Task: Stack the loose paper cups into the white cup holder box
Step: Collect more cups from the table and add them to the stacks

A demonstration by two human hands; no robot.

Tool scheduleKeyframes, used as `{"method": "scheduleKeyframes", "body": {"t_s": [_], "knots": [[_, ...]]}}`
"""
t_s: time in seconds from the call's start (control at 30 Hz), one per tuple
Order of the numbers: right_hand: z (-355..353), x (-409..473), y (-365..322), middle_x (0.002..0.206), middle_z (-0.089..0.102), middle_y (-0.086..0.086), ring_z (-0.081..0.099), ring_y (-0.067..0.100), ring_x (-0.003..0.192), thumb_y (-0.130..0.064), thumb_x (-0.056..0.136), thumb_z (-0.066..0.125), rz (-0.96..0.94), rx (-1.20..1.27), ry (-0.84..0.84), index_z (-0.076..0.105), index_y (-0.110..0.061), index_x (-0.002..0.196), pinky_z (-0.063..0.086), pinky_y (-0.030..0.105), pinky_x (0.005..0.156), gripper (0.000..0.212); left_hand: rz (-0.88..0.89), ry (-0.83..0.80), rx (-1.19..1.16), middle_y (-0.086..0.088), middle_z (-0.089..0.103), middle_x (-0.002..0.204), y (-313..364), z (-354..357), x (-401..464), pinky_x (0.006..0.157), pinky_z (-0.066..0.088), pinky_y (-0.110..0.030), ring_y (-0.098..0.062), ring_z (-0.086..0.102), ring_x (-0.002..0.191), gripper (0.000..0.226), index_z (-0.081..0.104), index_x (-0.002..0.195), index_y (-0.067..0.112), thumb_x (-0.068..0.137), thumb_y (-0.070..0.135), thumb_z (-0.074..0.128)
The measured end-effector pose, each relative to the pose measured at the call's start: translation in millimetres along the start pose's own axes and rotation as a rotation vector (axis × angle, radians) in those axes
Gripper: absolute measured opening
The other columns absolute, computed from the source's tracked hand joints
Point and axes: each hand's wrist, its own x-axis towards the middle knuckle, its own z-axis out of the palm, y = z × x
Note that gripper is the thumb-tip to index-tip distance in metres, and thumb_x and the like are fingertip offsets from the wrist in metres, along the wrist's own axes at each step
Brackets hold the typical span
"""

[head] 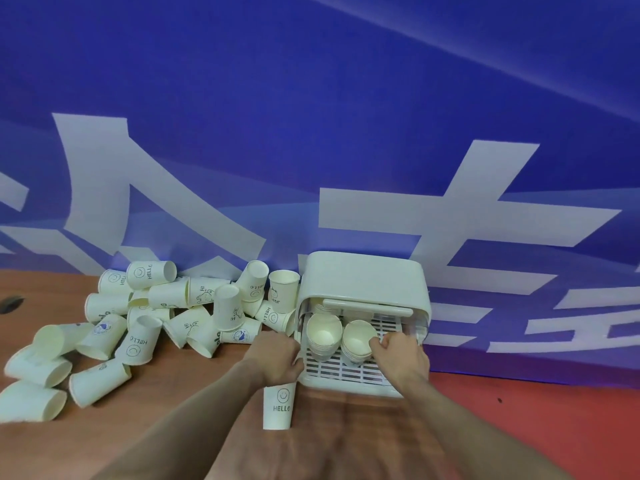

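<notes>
Against a blue banner, the right hand [398, 355] pinched the rim of a cup stack [356, 341] in the box [363, 275]; the left hand [277, 358] gripped its tray [346, 374]. Loose cups [156, 317] lay left, likely next.

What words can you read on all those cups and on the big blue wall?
"HELLO" under a smiley: upright cup by the left hand.
"HELLO", sideways: cup atop the pile.
"HELLO", upside down: cup at the pile's front.
Round blue logo on a lying cup: too small to read.
Blue banner: large white strokes, cut off, unreadable.
</notes>
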Motion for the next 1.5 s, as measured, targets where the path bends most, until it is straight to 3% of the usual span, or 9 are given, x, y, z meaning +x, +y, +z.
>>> {"method": "scheduleKeyframes", "body": {"t_s": [0.2, 0.33, 0.5, 0.73, 0.93, 1.03, 1.3, 1.37, 1.5], "knots": [[0.5, -23.7, -16.2, 0.069, 0.062, 0.001, 0.058, 0.024, 0.071, -0.036, 0.081, 0.049, -0.126, -0.044, -0.092, 0.055, -0.012, 0.064, 0.047, 0.030, 0.064, 0.030, -0.041, 0.043, 0.002, -0.007, 0.069, 0.089, -10.8, -13.8, -26.1, 0.063, 0.037, -0.031, -0.029, 0.064, 0.081, 0.031, 0.058, 0.078, 0.018, 0.087, 0.042, 0.040], [9.5, -48.4, -37.6, 0.059, 0.049, -0.001, 0.047, 0.024, 0.061, -0.037, 0.081, 0.049, -0.255, -0.099, -0.157, 0.044, -0.016, 0.056, 0.042, 0.032, 0.059, 0.033, -0.102, 0.069, 0.017, -0.009, 0.068, 0.090, -23.1, -20.3, -52.9, 0.063, 0.034, -0.030, -0.029, 0.064, 0.082, 0.034, 0.062, 0.081, 0.018, 0.090, 0.042, 0.041], [25.1, -71.3, -69.0, 0.069, 0.054, -0.003, 0.057, 0.026, 0.075, -0.035, 0.083, 0.049, -0.389, -0.158, -0.169, 0.061, -0.021, 0.075, 0.039, 0.029, 0.064, 0.020, -0.165, 0.086, -0.017, -0.008, 0.069, 0.091, -45.8, -15.1, -88.5, 0.066, 0.036, -0.029, -0.029, 0.064, 0.083, 0.031, 0.061, 0.080, 0.020, 0.090, 0.041, 0.041], [55.4, -80.8, -99.3, 0.096, 0.068, -0.005, 0.064, 0.019, 0.095, -0.031, 0.086, 0.048, -0.494, -0.232, -0.163, 0.064, -0.027, 0.090, 0.043, 0.029, 0.072, 0.017, -0.288, 0.046, -0.060, -0.005, 0.067, 0.098, -93.0, 0.9, -134.4, 0.068, 0.038, -0.031, -0.026, 0.063, 0.091, 0.031, 0.065, 0.093, 0.020, 0.090, 0.042, 0.043], [84.0, -74.5, -118.5, 0.094, 0.061, -0.002, 0.061, 0.021, 0.097, -0.032, 0.087, 0.051, -0.527, -0.343, -0.222, 0.058, -0.024, 0.101, 0.046, 0.031, 0.077, 0.018, -0.454, 0.042, -0.156, 0.001, 0.066, 0.092, -147.5, 19.5, -162.0, 0.065, 0.038, -0.030, -0.022, 0.061, 0.084, 0.022, 0.051, 0.079, 0.026, 0.091, 0.041, 0.041], [95.0, -70.7, -127.1, 0.088, 0.053, -0.002, 0.061, 0.024, 0.099, -0.030, 0.089, 0.051, -0.528, -0.385, -0.238, 0.049, -0.021, 0.098, 0.041, 0.032, 0.073, 0.013, -0.551, 0.047, -0.207, 0.004, 0.067, 0.095, -176.0, 30.5, -165.5, 0.069, 0.043, -0.029, -0.018, 0.063, 0.087, 0.024, 0.061, 0.087, 0.026, 0.091, 0.042, 0.044], [121.9, -56.9, -143.2, 0.113, 0.060, 0.005, 0.060, 0.027, 0.107, -0.036, 0.091, 0.050, -0.423, -0.483, -0.371, 0.047, -0.020, 0.102, 0.044, 0.035, 0.082, 0.020, -0.555, 0.108, -0.304, 0.003, 0.067, 0.089, -216.8, 38.0, -116.3, 0.062, 0.043, -0.029, -0.019, 0.063, 0.081, 0.025, 0.066, 0.095, 0.025, 0.089, 0.040, 0.046], [126.1, -54.0, -142.2, 0.115, 0.059, 0.007, 0.059, 0.028, 0.108, -0.035, 0.090, 0.049, -0.396, -0.500, -0.397, 0.044, -0.021, 0.096, 0.044, 0.035, 0.082, 0.017, -0.562, 0.131, -0.352, 0.004, 0.069, 0.097, -220.9, 35.2, -96.2, 0.069, 0.046, -0.030, -0.019, 0.064, 0.089, 0.025, 0.066, 0.103, 0.028, 0.089, 0.042, 0.050], [133.1, -45.4, -143.2, 0.118, 0.060, 0.008, 0.059, 0.029, 0.111, -0.037, 0.090, 0.052, -0.346, -0.526, -0.418, 0.057, -0.016, 0.111, 0.046, 0.035, 0.088, 0.030, -0.635, 0.200, -0.468, 0.003, 0.066, 0.113, -229.2, 30.7, -52.6, 0.083, 0.049, -0.032, -0.019, 0.062, 0.103, 0.036, 0.061, 0.121, 0.029, 0.092, 0.047, 0.052]]}}
